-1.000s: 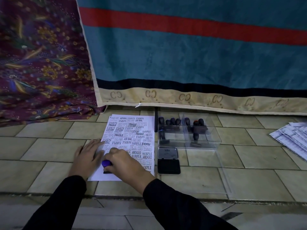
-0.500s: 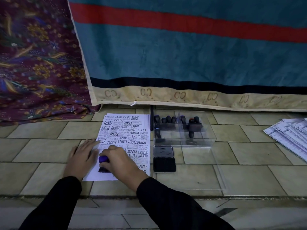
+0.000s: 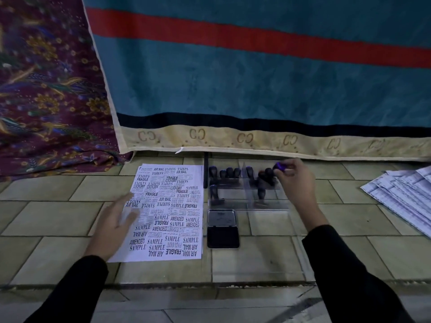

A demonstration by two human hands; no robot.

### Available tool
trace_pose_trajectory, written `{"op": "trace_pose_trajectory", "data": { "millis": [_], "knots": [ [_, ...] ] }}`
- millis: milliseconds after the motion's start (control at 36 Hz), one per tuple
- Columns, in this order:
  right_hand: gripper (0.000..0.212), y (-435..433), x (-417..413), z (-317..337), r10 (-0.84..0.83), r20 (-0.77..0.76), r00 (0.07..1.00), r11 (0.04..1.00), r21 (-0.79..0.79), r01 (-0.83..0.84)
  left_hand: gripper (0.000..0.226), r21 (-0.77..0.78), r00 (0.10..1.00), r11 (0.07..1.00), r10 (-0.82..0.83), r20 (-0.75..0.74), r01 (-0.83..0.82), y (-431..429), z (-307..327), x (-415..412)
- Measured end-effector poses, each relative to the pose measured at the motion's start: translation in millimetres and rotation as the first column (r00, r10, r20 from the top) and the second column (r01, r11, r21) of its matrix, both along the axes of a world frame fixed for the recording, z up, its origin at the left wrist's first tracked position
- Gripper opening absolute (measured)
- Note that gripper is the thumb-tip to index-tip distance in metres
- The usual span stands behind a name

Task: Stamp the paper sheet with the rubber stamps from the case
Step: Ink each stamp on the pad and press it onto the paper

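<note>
A white paper sheet (image 3: 172, 231) covered with many black stamp prints lies on the tiled floor. My left hand (image 3: 115, 223) rests flat and open on its left edge. To the right stands a clear plastic case (image 3: 263, 205) holding several dark rubber stamps (image 3: 229, 173). My right hand (image 3: 295, 180) hovers over the case's right end, fingers closed on a purple-handled stamp (image 3: 281, 167). An open black ink pad (image 3: 222, 229) lies between the sheet and the case's clear lid (image 3: 258, 257).
A teal cloth with a red stripe and beige hem (image 3: 256, 141) hangs just behind the case. Patterned maroon fabric (image 3: 46, 101) fills the left. A stack of printed sheets (image 3: 401, 199) lies at the right. A floor step edge (image 3: 163, 285) runs in front.
My right hand has lifted the purple stamp off the sheet's lower left and carried it right and away to the case. My left hand stays on the sheet.
</note>
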State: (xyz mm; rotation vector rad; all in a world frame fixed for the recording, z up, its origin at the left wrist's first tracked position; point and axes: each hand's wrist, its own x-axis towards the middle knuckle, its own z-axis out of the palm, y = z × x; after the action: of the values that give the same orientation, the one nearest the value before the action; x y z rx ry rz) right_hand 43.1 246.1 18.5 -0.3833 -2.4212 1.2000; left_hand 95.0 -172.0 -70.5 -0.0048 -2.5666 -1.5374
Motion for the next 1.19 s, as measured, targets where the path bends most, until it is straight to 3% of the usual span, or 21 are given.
{"op": "trace_pose_trajectory", "data": {
  "millis": [111, 222, 306, 417, 584, 695, 778, 861, 917, 1000, 1084, 1195],
  "knots": [
    [0.015, 18.8, -7.7, -13.7, 0.041, 0.108, 0.993, 0.968, 0.24, -0.066, 0.068, -0.196, 0.97, 0.956, -0.235, -0.068, 0.218, 51.5, 4.2, 4.3],
    [0.017, 15.7, -14.3, -18.6, 0.103, 0.294, 0.95, 0.903, 0.374, -0.213, 0.096, -0.48, 0.918, 0.804, -0.396, 0.01, 0.352, 100.4, -1.4, 2.0],
    [0.022, 11.4, -16.7, -19.3, 0.099, 0.373, 0.922, 0.883, 0.395, -0.255, 0.119, -0.615, 0.909, 0.702, -0.414, 0.058, 0.359, 121.2, -12.2, -1.6],
    [0.022, 7.3, -15.2, -19.7, 0.053, 0.471, 0.881, 0.888, 0.382, -0.258, 0.133, -0.623, 0.93, 0.706, -0.352, 0.102, 0.335, 128.1, -27.1, -1.1],
    [0.025, 1.6, -20.8, -13.3, 0.021, 0.585, 0.811, 0.822, 0.452, -0.347, 0.131, -0.681, 0.927, 0.653, -0.359, 0.106, 0.331, 130.7, -30.7, -0.8],
    [0.025, -1.6, -23.3, -7.5, 0.003, 0.585, 0.811, 0.763, 0.523, -0.38, 0.13, -0.696, 0.925, 0.635, -0.363, 0.112, 0.334, 131.3, -30.8, -1.7],
    [0.02, -11.8, -26.4, -2.4, 0.037, 0.475, 0.879, 0.769, 0.548, -0.329, 0.13, -0.704, 0.925, 0.629, -0.364, 0.107, 0.329, 132.2, -31.1, -1.7],
    [0.015, -35.9, -29.6, -1.3, 0.203, 0.342, 0.917, 0.8, 0.481, -0.357, 0.127, -0.7, 0.924, 0.634, -0.369, 0.1, 0.329, 132.3, -30.3, -1.7],
    [0.017, -58.3, -30.5, -2.6, 0.369, 0.354, 0.859, 0.801, 0.347, -0.488, 0.125, -0.695, 0.923, 0.64, -0.372, 0.096, 0.33, 132.0, -29.8, -2.0],
    [0.024, -87.9, -35.4, -9.5, 0.521, 0.433, 0.735, 0.69, 0.294, -0.662, 0.125, -0.687, 0.927, 0.651, -0.363, 0.092, 0.323, 132.1, -29.0, -1.9],
    [0.031, -102.4, -43.3, -22.9, 0.522, 0.516, 0.679, 0.64, 0.289, -0.712, 0.126, -0.69, 0.929, 0.648, -0.357, 0.099, 0.323, 132.5, -28.1, -1.8],
    [0.034, -108.0, -51.4, -36.0, 0.49, 0.533, 0.69, 0.659, 0.292, -0.694, 0.127, -0.693, 0.926, 0.639, -0.359, 0.116, 0.335, 132.6, -27.4, -1.8]
  ]
}}
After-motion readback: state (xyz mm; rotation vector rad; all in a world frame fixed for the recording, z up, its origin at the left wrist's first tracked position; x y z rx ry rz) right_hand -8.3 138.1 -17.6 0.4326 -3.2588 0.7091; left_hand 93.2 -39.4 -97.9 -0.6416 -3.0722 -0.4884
